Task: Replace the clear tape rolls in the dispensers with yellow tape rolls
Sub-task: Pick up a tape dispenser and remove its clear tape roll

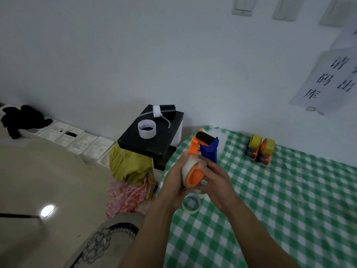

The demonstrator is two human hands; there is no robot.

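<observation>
Both hands hold an orange/blue tape dispenser [201, 157] above the worktop's [289, 200] left edge. Left hand [172, 182] fingers wrap the clear tape roll [188, 168] on its hub; right hand [214, 180] fingers clamp the orange hub side. Judging by this, roll is being worked off. A loose clear roll [191, 204] lies on the cloth just below. Two dispensers w/ yellow rolls [260, 150] sit near the far edge, looks done. Left: this one still needs yellow; no spare yellow roll seen.
</observation>
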